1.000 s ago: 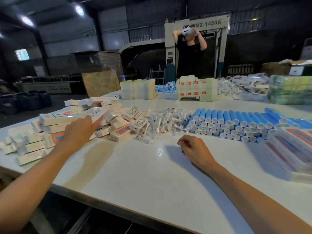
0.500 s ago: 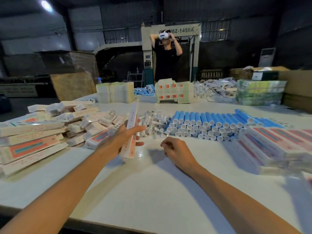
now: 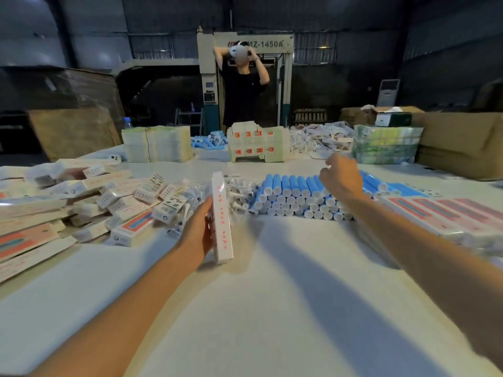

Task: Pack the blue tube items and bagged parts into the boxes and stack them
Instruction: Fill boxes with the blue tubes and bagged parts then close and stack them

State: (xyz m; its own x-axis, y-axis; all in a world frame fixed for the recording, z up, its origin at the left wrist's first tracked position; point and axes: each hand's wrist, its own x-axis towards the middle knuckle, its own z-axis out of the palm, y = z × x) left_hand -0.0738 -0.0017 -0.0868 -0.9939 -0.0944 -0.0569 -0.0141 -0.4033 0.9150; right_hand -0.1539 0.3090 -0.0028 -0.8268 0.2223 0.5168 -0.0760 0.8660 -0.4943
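Since the earlier frame the right hand (image 3: pixel 340 178) had risen from the desk (image 3: pixel 272 295) to the stacked blue tubes (image 3: pixel 294 197), fingers loosely curled, empty; the left hand (image 3: pixel 198 229) clasped a slim carton (image 3: pixel 223 221) upright over the desk: light, crushable card, best held by its long edges

Table (image 3: pixel 272 308): loose box pile (image 3: pixel 81 202) at left; bagged parts (image 3: pixel 241 195) heaped at centre; tubes (image 3: pixel 294 197) stacked in rows just right of them; flat cartons (image 3: pixel 441 213) stacked at right edge. Left hand (image 3: pixel 197 232) grips single box (image 3: pixel 221 221) stood on end, before bagged parts. Right hand (image 3: pixel 341 176) over tubes. Far edge, left to right: carton bundles (image 3: pixel 158 144), more tubes (image 3: pixel 209 141), box stack (image 3: pixel 258 145), wrapped bundles (image 3: pixel 386 144). Person (image 3: pixel 242 91) behind table, machine (image 3: pixel 272 44) behind person.
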